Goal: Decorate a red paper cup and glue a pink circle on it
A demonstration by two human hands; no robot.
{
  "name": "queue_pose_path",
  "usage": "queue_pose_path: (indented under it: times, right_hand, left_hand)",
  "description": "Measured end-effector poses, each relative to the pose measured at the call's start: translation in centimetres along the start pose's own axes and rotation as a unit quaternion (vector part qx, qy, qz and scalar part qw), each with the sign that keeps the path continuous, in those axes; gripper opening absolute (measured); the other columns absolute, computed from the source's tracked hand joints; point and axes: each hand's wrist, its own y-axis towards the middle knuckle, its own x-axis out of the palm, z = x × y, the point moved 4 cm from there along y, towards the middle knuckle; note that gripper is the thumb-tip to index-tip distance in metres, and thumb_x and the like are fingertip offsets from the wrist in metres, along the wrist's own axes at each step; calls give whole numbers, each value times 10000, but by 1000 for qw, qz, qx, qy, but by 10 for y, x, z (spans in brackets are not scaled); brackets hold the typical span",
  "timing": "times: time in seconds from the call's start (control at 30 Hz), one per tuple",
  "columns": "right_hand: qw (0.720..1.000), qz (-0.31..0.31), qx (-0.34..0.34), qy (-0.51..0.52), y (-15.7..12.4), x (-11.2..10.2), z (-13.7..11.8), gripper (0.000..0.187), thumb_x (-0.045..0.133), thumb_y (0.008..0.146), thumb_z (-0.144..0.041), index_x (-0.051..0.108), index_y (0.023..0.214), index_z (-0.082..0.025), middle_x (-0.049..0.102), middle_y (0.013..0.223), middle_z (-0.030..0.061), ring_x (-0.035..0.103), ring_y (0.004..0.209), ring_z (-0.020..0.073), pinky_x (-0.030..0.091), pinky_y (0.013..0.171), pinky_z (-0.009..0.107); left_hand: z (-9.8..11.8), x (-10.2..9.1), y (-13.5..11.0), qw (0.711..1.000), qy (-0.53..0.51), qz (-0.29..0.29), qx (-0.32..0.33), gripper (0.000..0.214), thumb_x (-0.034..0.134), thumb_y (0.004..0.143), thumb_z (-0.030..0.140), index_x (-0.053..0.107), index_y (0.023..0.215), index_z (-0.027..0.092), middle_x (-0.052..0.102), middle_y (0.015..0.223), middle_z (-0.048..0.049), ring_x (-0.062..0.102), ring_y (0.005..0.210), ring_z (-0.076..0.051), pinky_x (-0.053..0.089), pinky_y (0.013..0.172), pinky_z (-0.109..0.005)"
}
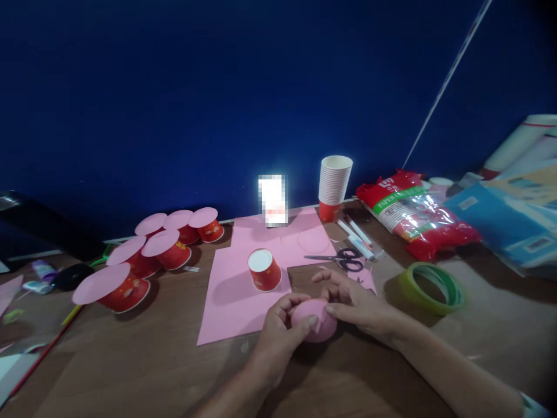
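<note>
A small pink paper circle is between my hands, above the brown table near its front. My left hand grips its left side, thumb on top and fingers curled behind the edge. At its upper right edge, the thumb of my right hand presses on the paper, while the index finger reaches out past it. A small raised flap or scrap shows near the left thumb. Just beyond stands an upside-down red paper cup with a white base, on pink paper sheets.
Several red cups topped with pink discs stand at left. Scissors, pens and a green tape roll lie to the right. Behind them are a cup stack, a red cup package and a blue wall.
</note>
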Motion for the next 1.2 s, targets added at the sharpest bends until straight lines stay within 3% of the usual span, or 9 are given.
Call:
queue_pose_path:
  times: [0.2, 0.33, 0.4, 0.47, 0.57, 0.63, 1.03, 1.1, 1.2]
  right_hand:
    - [1000, 4, -15, -13, -2, 4, -8, 492, 705, 779, -316, 475, 1203, -222, 554, 819, -25, 509, 688, 89, 376, 609, 201]
    - [981, 136, -35, -135, -4, -26, -32, 357, 580, 861, -366, 511, 1172, -205, 607, 823, 12, 562, 678, 124, 443, 609, 242]
    - [929, 237, -58, -279, -4, -51, -42, 307, 535, 877, -351, 543, 1140, -193, 638, 844, 33, 607, 749, 164, 475, 658, 276]
    - [848, 305, -61, -430, -3, -72, -44, 252, 493, 888, -282, 563, 1115, -197, 665, 908, 55, 628, 814, 188, 483, 715, 301]
    - [700, 289, 2, -653, 5, -85, -35, 254, 455, 914, -226, 590, 1123, -176, 673, 1021, 108, 611, 954, 230, 453, 807, 323]
    - [666, 263, 28, -698, 10, -84, -30, 232, 472, 904, -192, 627, 1074, -163, 681, 995, 122, 612, 939, 240, 434, 819, 326]
    - [637, 213, 36, -740, 10, -69, -30, 270, 522, 882, -176, 621, 1133, -184, 683, 1021, 126, 598, 967, 259, 418, 815, 332]
    - [658, 234, 18, -716, 6, -73, -31, 286, 507, 888, -183, 599, 1158, -194, 671, 1063, 118, 599, 977, 250, 429, 826, 329]
    - [753, 275, -44, -596, -2, -79, -37, 324, 473, 889, -179, 563, 1196, -227, 644, 1147, 95, 593, 1026, 240, 440, 875, 360]
  left_hand:
    - [2, 1, 0, 997, 70, -18, -5, 314, 783, 662, 376, 679, 784, 106, 644, 744, -40, 528, 694, -131, 413, 652, -224]
    - [-2, -1, 0, 1000, 23, 4, -18, 331, 800, 637, 386, 675, 780, 115, 650, 716, -35, 538, 662, -129, 425, 621, -224]
    - [-5, -1, 0, 1000, 0, 1, -29, 345, 808, 628, 383, 667, 801, 120, 655, 738, -38, 548, 660, -130, 438, 604, -225]
    - [-5, -1, 0, 999, -13, -9, -36, 346, 810, 630, 367, 659, 825, 124, 659, 768, -41, 561, 678, -134, 455, 613, -229]
    - [-5, -1, 1, 999, -33, -22, -31, 342, 813, 634, 342, 644, 844, 133, 663, 794, -38, 574, 695, -131, 469, 640, -230]
    - [-5, 0, 1, 998, -52, -29, -30, 362, 815, 634, 335, 627, 877, 143, 668, 808, -37, 581, 692, -130, 475, 636, -231]
    - [-4, -5, 1, 996, -89, -2, -16, 529, 824, 629, 267, 595, 1098, 175, 671, 936, -57, 608, 782, -141, 482, 710, -244]
    - [-4, -7, 2, 997, -82, 4, -15, 520, 821, 631, 275, 620, 1102, 183, 673, 975, -61, 611, 828, -156, 479, 741, -253]
    - [-3, -7, 3, 997, -71, -7, -7, 391, 811, 640, 305, 677, 975, 156, 680, 902, -61, 599, 787, -158, 467, 708, -248]
